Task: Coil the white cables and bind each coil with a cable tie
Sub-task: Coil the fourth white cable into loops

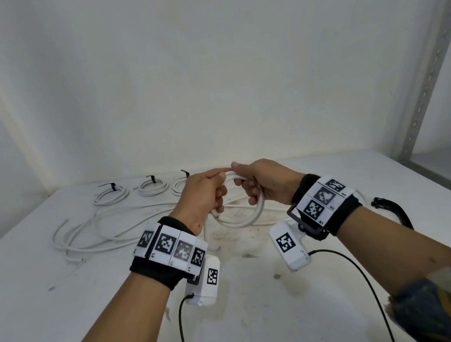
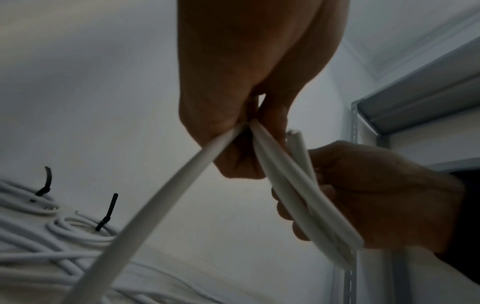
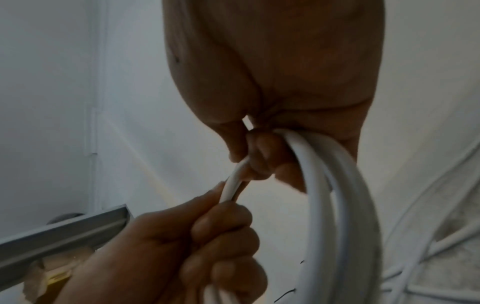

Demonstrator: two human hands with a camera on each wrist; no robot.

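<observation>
— White cable (image 1: pixel 247 218), where is it?
— Looped above the table (image 1: pixel 67 310), gripped by both hands. Left hand (image 1: pixel 202 198) curls round one side of the loop, right hand (image 1: pixel 264 181) clenches the other.
— And beyond them?
— Loose cables (image 1: pixel 87 233) sprawl behind on the left; three tied coils (image 1: pixel 153 187) lie by the wall, black cable ties (image 1: pixel 393 211) to the right.
</observation>
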